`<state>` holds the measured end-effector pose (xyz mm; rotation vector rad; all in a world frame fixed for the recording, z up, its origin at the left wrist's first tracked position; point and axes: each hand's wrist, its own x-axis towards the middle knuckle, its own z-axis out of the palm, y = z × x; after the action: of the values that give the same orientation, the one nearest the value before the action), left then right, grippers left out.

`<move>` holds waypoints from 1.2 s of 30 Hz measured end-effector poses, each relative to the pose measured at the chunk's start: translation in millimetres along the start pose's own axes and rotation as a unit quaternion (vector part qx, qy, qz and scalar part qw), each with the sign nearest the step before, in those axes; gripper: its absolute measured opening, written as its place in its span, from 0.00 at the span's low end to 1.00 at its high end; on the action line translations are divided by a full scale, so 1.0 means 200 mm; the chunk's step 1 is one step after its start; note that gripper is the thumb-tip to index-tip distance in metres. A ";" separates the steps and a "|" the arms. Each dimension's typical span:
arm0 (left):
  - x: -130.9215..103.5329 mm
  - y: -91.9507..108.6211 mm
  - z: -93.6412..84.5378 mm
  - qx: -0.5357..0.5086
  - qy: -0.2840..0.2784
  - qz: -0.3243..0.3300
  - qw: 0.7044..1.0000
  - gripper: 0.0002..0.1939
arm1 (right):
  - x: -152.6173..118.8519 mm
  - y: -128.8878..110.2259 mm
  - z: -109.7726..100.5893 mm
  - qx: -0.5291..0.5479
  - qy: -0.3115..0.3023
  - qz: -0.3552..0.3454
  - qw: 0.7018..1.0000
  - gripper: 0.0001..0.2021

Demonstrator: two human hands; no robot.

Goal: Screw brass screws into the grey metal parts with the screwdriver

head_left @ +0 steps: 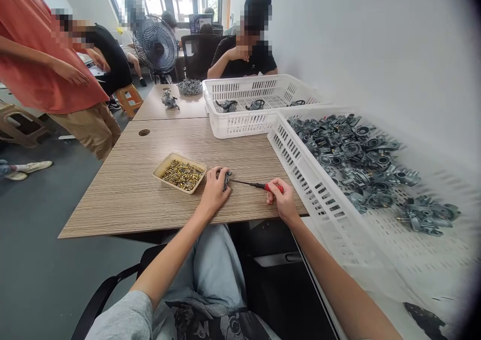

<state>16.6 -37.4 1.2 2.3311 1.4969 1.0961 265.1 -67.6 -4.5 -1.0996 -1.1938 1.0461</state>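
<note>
My left hand (217,190) is wrapped over a grey metal part (227,180) on the wooden table, hiding much of it. In my right hand (282,198) is a screwdriver (259,185) with a red and black handle. Its long thin shaft points left, and the tip meets the metal part's right side. Just left of my left hand stands a cream tray (159,174) filled with small brass-coloured pieces (182,175).
A white crate (319,195) of metal parts flanks my right arm. Behind it, another white crate (240,124) holds several parts. Farther back are a metal part (170,99), a heaped bowl (190,87), a fan (156,44) and a seated person (259,54). Someone stands at left.
</note>
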 end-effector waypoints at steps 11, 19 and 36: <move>0.00 0.01 0.00 0.043 -0.008 -0.001 0.999 0.31 | -0.02 -0.02 0.02 -0.065 0.010 -0.026 0.997 0.16; 0.00 0.01 0.00 0.055 -0.010 -0.001 0.998 0.30 | -0.02 -0.02 0.02 -0.063 0.019 0.004 0.998 0.21; 0.00 -0.01 0.01 0.045 -0.001 -0.011 0.999 0.31 | -0.01 -0.05 0.00 -0.065 -0.045 0.009 0.997 0.18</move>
<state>16.4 -36.6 -0.8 2.3675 1.6001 1.0424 265.1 -71.8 5.3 -1.1754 -1.3410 1.0534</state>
